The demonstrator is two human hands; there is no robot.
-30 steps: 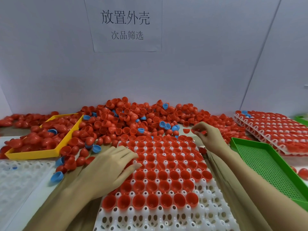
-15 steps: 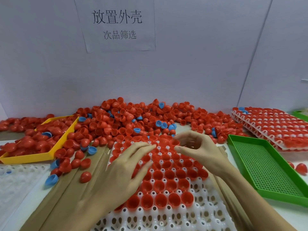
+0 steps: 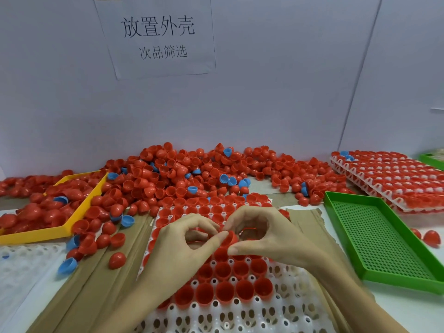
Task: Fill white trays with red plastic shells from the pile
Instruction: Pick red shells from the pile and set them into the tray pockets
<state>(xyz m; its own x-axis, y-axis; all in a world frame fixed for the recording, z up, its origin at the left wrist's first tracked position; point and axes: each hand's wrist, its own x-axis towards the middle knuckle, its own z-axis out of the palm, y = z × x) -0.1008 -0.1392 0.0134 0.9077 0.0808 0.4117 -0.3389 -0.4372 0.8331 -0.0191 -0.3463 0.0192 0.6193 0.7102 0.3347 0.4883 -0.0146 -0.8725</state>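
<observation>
A small red plastic shell (image 3: 230, 237) is being pinched between both hands, left hand (image 3: 185, 246) and right hand (image 3: 269, 234), over the white pocketed tray's (image 3: 240, 313) middle.

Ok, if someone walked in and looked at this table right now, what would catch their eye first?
Probably the big pile of red shells heaped against the back wall, dotted with a few blue ones. Next, the two hands meeting over the white tray in front: the left hand and right hand both pinch one red shell above the part-filled rows. The green tray sits to the right.
</observation>
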